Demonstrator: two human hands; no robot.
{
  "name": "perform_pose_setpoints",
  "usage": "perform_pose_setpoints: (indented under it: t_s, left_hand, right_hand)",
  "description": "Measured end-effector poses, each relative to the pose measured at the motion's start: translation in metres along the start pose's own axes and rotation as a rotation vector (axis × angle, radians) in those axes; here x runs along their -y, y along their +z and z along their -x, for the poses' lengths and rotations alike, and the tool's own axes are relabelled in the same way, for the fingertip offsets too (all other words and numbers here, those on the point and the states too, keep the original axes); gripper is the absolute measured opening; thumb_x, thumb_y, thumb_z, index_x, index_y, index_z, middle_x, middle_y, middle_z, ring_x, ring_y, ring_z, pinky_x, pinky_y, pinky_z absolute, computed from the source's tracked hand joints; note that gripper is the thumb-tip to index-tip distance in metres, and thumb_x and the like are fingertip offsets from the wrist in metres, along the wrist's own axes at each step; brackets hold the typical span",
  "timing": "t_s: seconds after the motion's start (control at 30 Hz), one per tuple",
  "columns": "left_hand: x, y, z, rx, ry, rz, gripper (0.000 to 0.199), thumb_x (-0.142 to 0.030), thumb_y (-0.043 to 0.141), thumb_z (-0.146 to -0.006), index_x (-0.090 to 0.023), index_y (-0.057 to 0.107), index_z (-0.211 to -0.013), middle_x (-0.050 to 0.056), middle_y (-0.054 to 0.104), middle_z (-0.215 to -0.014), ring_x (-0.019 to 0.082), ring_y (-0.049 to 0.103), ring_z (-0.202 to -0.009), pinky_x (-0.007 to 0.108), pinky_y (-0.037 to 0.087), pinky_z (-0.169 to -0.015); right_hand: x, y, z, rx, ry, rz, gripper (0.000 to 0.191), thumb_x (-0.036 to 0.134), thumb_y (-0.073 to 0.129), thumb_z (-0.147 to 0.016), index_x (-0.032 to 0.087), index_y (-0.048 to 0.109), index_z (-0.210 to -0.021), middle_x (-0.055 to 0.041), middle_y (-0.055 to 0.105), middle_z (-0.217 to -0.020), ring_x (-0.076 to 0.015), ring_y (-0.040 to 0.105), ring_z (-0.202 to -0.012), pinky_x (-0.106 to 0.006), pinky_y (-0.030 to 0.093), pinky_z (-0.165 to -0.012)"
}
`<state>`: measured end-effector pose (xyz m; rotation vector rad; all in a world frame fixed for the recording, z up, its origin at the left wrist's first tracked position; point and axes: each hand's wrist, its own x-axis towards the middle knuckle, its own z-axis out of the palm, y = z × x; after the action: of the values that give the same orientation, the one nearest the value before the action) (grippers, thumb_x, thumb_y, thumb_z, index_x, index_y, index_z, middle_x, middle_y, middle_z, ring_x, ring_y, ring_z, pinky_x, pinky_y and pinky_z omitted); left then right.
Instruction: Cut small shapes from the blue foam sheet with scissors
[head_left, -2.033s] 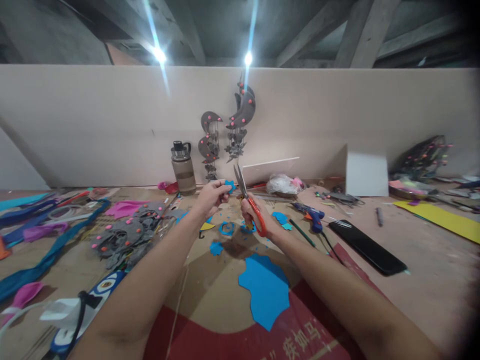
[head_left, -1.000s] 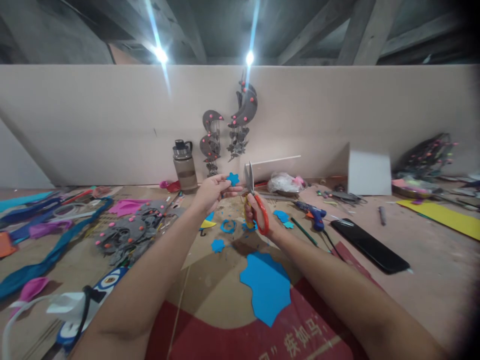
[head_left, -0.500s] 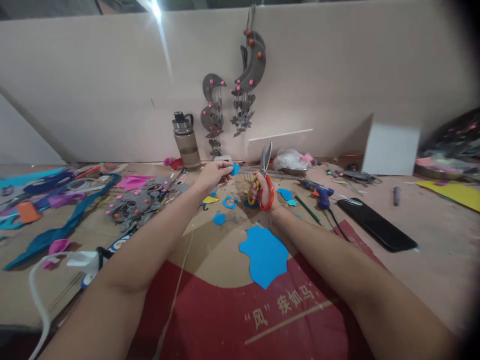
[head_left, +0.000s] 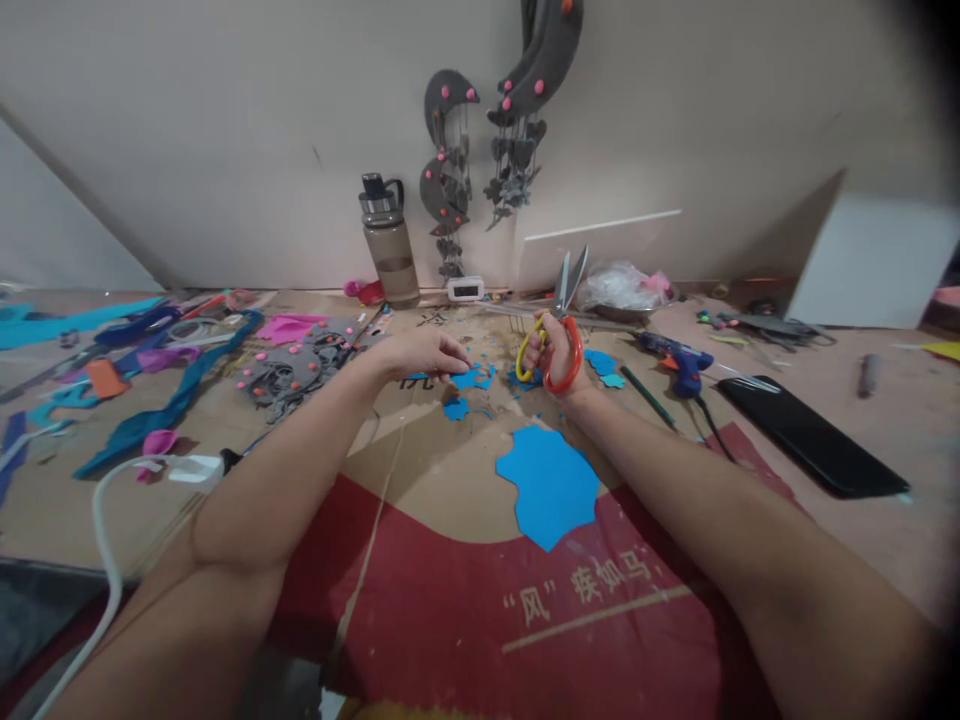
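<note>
My left hand is low over the cardboard, its fingers closed at a small cut blue piece among blue scraps. Its fingertips partly hide the edge of that piece, so the grip is only partly seen. In my right hand are scissors with one red and one yellow handle loop; the blades point up and stand apart. Below the hands a large blue sheet with a scalloped edge lies flat. A small blue cutout rests between the left hand and that sheet.
Blue offcuts, a dark green pencil, a blue glue gun and a black phone lie at right. A bottle stands by the wall. Grey pieces with pink dots and a white cable are at left.
My left hand has lowered the small blue piece from the air to the scraps on the cardboard. My right hand still holds the scissors. The view has tipped downward.
</note>
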<state>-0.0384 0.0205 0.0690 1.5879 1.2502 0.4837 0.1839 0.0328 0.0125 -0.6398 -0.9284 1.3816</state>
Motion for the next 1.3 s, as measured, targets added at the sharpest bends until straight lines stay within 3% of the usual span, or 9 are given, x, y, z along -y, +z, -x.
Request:
perform_pose_setpoints:
  t_s: [0.23,0.43,0.6,0.8,0.9,1.03,1.2,1.3]
  left_hand:
    - [-0.001,0.003,0.001,0.158,-0.077,-0.031,0.024,0.003,0.076,-0.057,-0.021,0.076,-0.062,0.001,0.065,-0.049,0.012,0.057,-0.040,0.017,0.039,-0.039]
    - [0.002,-0.004,0.004,0.327,-0.133,0.026,0.020,-0.002,0.076,-0.063,-0.022,0.075,-0.064,-0.004,0.058,-0.040,0.007,0.047,-0.031,0.015,0.031,-0.035]
    - [0.004,-0.006,0.001,0.058,-0.095,0.036,0.022,0.000,0.077,-0.062,-0.018,0.068,-0.053,-0.004,0.050,-0.036,0.007,0.040,-0.029,0.018,0.026,-0.036]
    - [0.002,0.006,-0.006,-0.205,0.136,-0.319,0.016,-0.006,0.076,-0.062,-0.018,0.069,-0.054,0.002,0.060,-0.049,0.013,0.049,-0.045,0.025,0.031,-0.049]
    - [0.005,0.014,-0.013,-0.220,0.237,-0.332,0.017,-0.008,0.081,-0.055,-0.020,0.069,-0.058,0.002,0.060,-0.055,0.017,0.055,-0.060,0.025,0.033,-0.058]
    - [0.015,0.021,-0.027,-0.206,0.269,-0.477,0.027,-0.016,0.089,-0.046,-0.021,0.068,-0.061,0.001,0.057,-0.061,0.019,0.054,-0.067,0.025,0.033,-0.061]
    - [0.019,0.020,-0.042,-0.234,0.258,-0.410,0.033,-0.012,0.091,-0.039,-0.021,0.070,-0.063,0.001,0.057,-0.061,0.017,0.049,-0.060,0.025,0.028,-0.057]
    - [0.017,0.017,-0.044,-0.188,0.268,-0.411,0.030,-0.012,0.090,-0.040,-0.022,0.071,-0.060,0.001,0.060,-0.058,0.015,0.047,-0.055,0.025,0.027,-0.054]
  right_hand:
    - [-0.004,-0.004,-0.007,-0.027,0.050,-0.040,0.041,0.054,0.071,-0.075,0.026,0.048,-0.093,0.0087,0.039,-0.058,-0.0085,0.036,-0.043,-0.023,0.033,-0.039]
    - [-0.004,-0.007,-0.007,-0.011,0.021,-0.001,0.038,0.054,0.067,-0.080,0.027,0.048,-0.098,0.0082,0.040,-0.060,-0.0090,0.038,-0.043,-0.023,0.035,-0.040]
    - [-0.003,-0.004,-0.005,-0.024,0.033,0.005,0.038,0.055,0.066,-0.080,0.027,0.048,-0.098,0.0079,0.040,-0.061,-0.0090,0.038,-0.044,-0.023,0.034,-0.040]
    - [0.010,0.000,-0.009,-0.010,-0.041,-0.079,0.033,0.049,0.067,-0.080,0.026,0.049,-0.097,0.0076,0.039,-0.061,-0.0083,0.039,-0.046,-0.021,0.035,-0.041]
    - [0.023,0.002,-0.012,-0.023,-0.143,-0.095,0.032,0.050,0.065,-0.082,0.027,0.047,-0.097,0.0083,0.037,-0.061,-0.0072,0.038,-0.046,-0.019,0.035,-0.042]
    - [0.038,0.003,-0.015,-0.076,-0.212,-0.044,0.032,0.054,0.058,-0.085,0.027,0.045,-0.096,0.0079,0.035,-0.063,-0.0081,0.037,-0.047,-0.020,0.037,-0.044]
    - [0.043,0.001,-0.019,-0.105,-0.254,-0.042,0.030,0.055,0.054,-0.089,0.027,0.045,-0.097,0.0078,0.036,-0.061,-0.0089,0.039,-0.045,-0.022,0.039,-0.042]
    - [0.044,0.002,-0.020,-0.091,-0.289,-0.063,0.032,0.056,0.056,-0.088,0.027,0.046,-0.098,0.0081,0.036,-0.060,-0.0089,0.041,-0.044,-0.022,0.039,-0.041]
